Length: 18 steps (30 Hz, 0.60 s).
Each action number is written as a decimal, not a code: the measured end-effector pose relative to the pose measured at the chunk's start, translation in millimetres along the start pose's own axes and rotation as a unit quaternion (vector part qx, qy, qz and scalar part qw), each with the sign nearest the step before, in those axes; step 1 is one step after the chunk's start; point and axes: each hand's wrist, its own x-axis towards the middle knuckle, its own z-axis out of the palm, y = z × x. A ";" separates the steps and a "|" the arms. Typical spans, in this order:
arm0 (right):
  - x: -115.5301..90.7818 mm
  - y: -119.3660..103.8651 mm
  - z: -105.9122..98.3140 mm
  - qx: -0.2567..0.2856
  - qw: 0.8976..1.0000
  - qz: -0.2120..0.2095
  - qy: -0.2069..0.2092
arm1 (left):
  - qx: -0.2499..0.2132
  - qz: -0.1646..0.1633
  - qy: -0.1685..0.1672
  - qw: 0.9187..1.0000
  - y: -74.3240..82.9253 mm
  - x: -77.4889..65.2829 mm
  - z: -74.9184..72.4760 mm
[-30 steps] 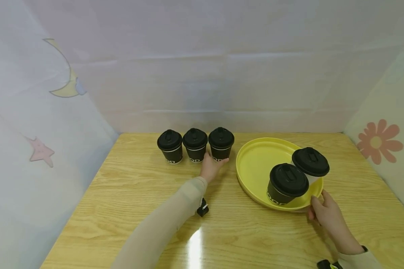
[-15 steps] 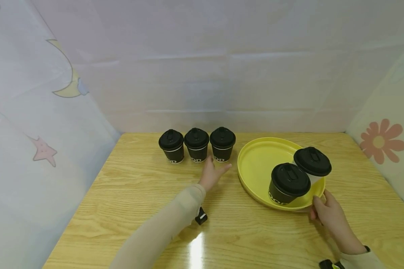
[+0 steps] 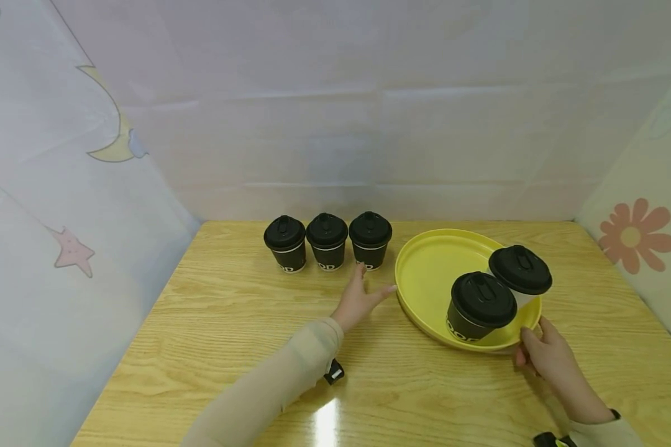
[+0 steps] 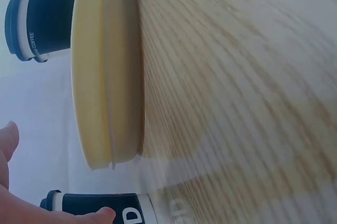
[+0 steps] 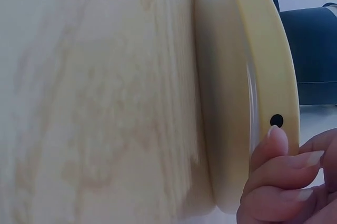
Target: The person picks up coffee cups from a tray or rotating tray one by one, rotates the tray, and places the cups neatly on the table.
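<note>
3 dark cups (image 3: 327,245) with black lids stand upright in a row at the back of the wooden surface (image 3: 201,323), at about 10 o'clock from the yellow tray (image 3: 425,273). Your left hand (image 3: 360,301) is just in front of that row: from it, the rightmost cup (image 3: 370,242) lies at 12 o'clock, the middle cup at 11 and the leftmost cup (image 3: 285,244) at 10. Your left thumb and fingers are spread wide, the thumb tip just beside the tray's rim at 9 o'clock; you cannot tell whether a fingertip touches the rightmost cup.

Your right hand (image 3: 548,354) holds the tray's rim at 4 o'clock, its fingers curled against it. In the right wrist view, 1 fingertip sits at 6 o'clock of a black dot (image 5: 276,121) on the rim's outer wall.

2 more lidded cups stand on the tray: a dark lettered cup (image 3: 479,310) toward 5 o'clock and a pale-sided cup (image 3: 520,276) near 3 o'clock, partly hidden behind it. A small black device (image 3: 334,372) shows below your left sleeve (image 3: 274,385). Behind the surface hangs pale cloth (image 3: 335,124), with a red flower (image 3: 630,236) at 3 o'clock and a yellow moon (image 3: 114,149) at 10 o'clock of the head view
</note>
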 end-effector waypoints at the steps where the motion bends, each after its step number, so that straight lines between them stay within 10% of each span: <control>1: -0.3 -0.6 -0.5 0.001 1.000 0.003 -0.004 | 0.000 0.004 -0.002 1.000 0.2 -0.8 0.8; 18: -1.9 -6.2 -1.6 -0.021 1.000 0.010 -0.007 | 0.004 0.047 -0.044 0.998 9.7 -12.0 12.2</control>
